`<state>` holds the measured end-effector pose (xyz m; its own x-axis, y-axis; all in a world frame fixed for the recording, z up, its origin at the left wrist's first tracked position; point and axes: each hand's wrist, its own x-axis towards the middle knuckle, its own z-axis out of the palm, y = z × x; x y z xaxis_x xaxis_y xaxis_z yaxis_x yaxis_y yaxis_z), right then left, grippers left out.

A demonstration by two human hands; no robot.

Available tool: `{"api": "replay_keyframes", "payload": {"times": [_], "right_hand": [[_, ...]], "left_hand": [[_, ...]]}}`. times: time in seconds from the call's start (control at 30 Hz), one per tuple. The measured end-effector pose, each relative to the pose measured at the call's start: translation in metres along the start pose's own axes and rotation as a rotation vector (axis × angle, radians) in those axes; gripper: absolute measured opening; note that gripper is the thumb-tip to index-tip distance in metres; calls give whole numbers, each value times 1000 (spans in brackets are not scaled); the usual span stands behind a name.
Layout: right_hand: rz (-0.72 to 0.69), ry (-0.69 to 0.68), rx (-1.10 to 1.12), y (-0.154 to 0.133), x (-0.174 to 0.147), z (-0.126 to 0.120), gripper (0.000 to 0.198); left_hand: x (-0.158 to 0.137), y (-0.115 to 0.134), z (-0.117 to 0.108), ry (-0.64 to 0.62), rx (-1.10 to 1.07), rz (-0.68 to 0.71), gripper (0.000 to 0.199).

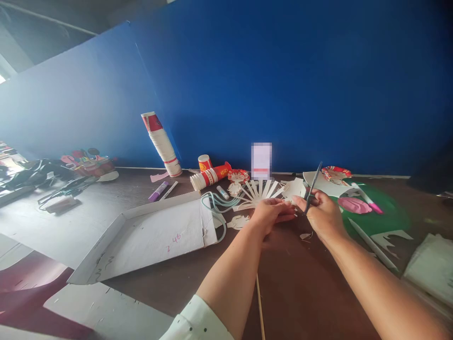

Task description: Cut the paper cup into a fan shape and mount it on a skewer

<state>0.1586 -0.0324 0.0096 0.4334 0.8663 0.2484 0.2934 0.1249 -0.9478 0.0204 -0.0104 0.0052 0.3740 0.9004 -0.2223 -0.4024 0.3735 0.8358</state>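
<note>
Right grip (323, 212) hiding part of those scissors (316, 178)! Beyond it, leftward, a card (261, 159) blurred to squares; nearer, a stick (260, 303) cut off below!

Handwritten in pinkish purple on the inside of a white cardboard tray (141, 243): what looks like a "2", with slanted, unclear figures beside it, possibly "46". Dark squiggles near the tray's left corner cannot be read. Yellow characters on the lying stack of red-and-white cups (209, 177) and the upright cup (204, 163) are too small to read.
</note>
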Motion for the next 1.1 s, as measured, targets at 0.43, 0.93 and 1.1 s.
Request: {"api": "replay_keyframes", "payload": {"times": [0.43,0.93,1.1], "right_hand": [[98,-8,77,-2,-4,7,43],[47,-37,104,1,-3,5,48],[15,-101,114,3,-4,7,49]], "left_hand": [[-1,5,3,61,-167,50,11],[1,3,-5,-1,-117,37,30],[3,2,-4,59,-59,53,20]]}}
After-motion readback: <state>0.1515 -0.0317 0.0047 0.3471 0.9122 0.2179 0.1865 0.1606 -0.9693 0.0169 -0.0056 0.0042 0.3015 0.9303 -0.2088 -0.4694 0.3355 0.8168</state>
